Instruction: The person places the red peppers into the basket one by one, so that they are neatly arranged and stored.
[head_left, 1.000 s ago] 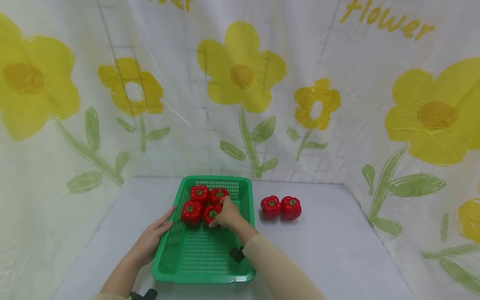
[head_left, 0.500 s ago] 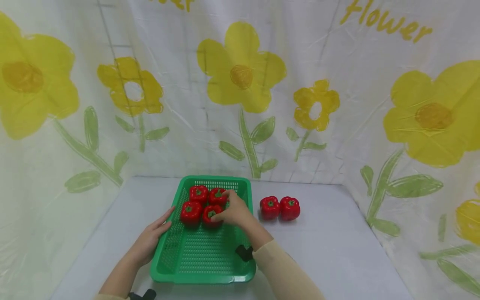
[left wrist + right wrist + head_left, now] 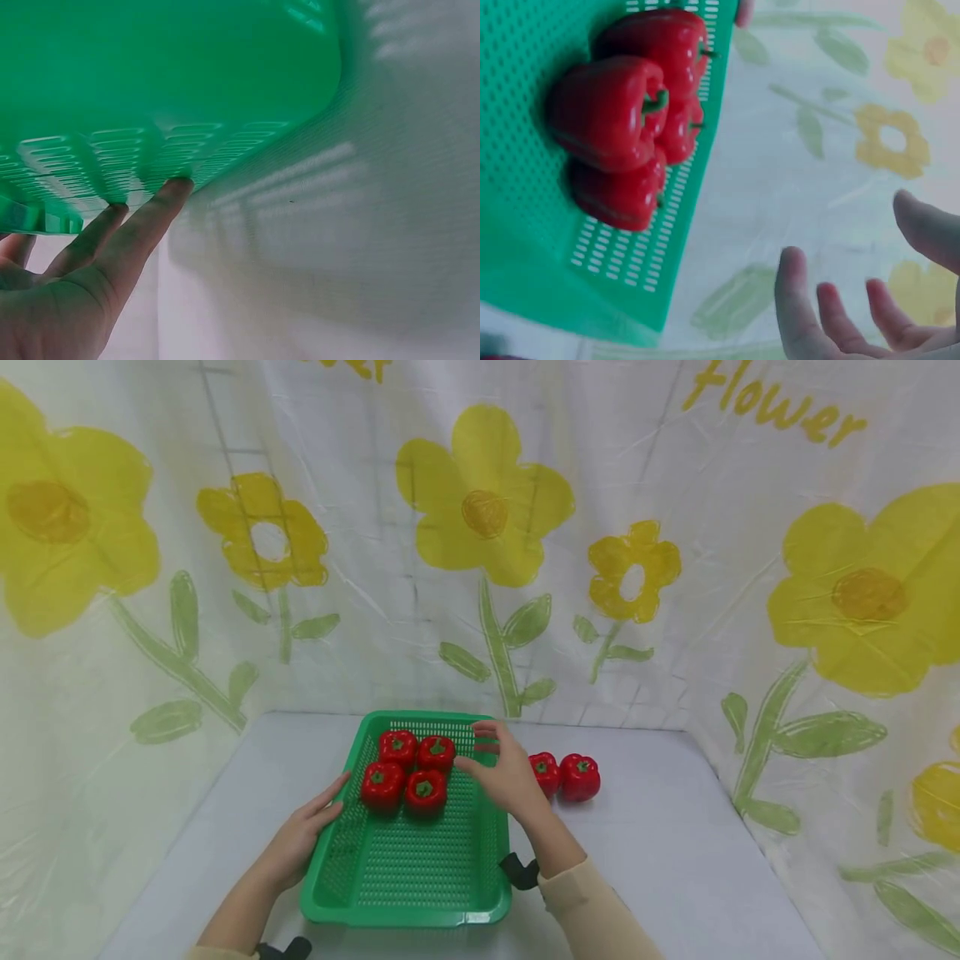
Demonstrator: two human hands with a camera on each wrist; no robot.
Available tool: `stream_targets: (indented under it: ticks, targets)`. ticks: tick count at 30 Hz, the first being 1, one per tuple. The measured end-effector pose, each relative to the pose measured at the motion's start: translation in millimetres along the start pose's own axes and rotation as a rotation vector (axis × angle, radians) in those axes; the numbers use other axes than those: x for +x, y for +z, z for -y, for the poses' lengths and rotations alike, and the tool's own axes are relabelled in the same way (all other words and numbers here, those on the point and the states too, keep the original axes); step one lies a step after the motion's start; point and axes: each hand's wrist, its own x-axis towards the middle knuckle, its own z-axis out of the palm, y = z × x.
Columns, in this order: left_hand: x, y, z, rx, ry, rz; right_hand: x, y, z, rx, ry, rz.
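Observation:
Several red bell peppers [image 3: 425,793] stand grouped, stems up, at the far end of a green perforated plastic basket [image 3: 420,914]. My left hand [image 3: 295,846] rests along the basket's left side. Its fingers [image 3: 154,217] are extended against the slotted outer wall in the left wrist view. Over the basket's right rim, my right hand [image 3: 512,775] hovers with thumb and fingers spread and nothing between them. The right wrist view shows those fingers [image 3: 795,292] apart from the peppers [image 3: 604,112]. Two more bell peppers [image 3: 580,777] sit right of the basket, one partly hidden behind my right hand.
The basket and peppers stand on a white table [image 3: 675,860]. Behind it hangs a white curtain [image 3: 352,635] with yellow flowers, close to the table's far edge. A black wrist camera mount [image 3: 519,871] sticks out by the right sleeve, near the basket's right rim.
My right hand has let go of the near right pepper in the basket and moved up and right to over the rim. The left hand stays against the basket's side.

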Motion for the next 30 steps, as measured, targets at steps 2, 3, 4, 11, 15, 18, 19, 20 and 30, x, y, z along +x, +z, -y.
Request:
stream_targets:
  ticks: [2, 3, 4, 11, 15, 18, 19, 20, 30]
  targets:
    - [0.9, -0.4, -0.3, 0.000, -0.004, 0.001, -1.6, -4.6, -1.5, 0.018, -0.028, -0.036]
    - [1.2, -0.5, -0.6, 0.003, -0.002, 0.005, -2.3, -7.1, -2.9, 0.025, -0.043, -0.054]
    - [1.5, -0.4, -0.8, -0.001, -0.005, 0.002, -3.2, -9.7, -4.6, 0.026, -0.051, -0.075]
    - [2.5, 2.6, 1.8, -0.030, -0.024, 0.003, -15.3, -37.1, -14.9, 0.024, -0.017, -0.199]
    - [1.4, 2.1, 2.1, -0.023, -0.015, 0.004, -25.5, -57.5, -10.8, 0.011, -0.012, -0.241]
    - [0.9, 0.3, 0.5, -0.002, -0.005, 0.000, -24.7, -68.7, -22.0, 0.000, -0.028, -0.303]
    - [0.9, -0.4, 0.1, 0.004, -0.003, -0.002, -22.9, -71.7, -29.0, -0.005, -0.039, -0.326]
    - [1.0, -0.9, -0.1, 0.006, -0.003, -0.002, -21.2, -74.7, -36.2, -0.008, -0.047, -0.346]
    - [2.4, -0.5, 2.0, -0.007, -0.007, 0.000, -19.0, -108.7, -95.4, -0.108, -0.067, -0.455]
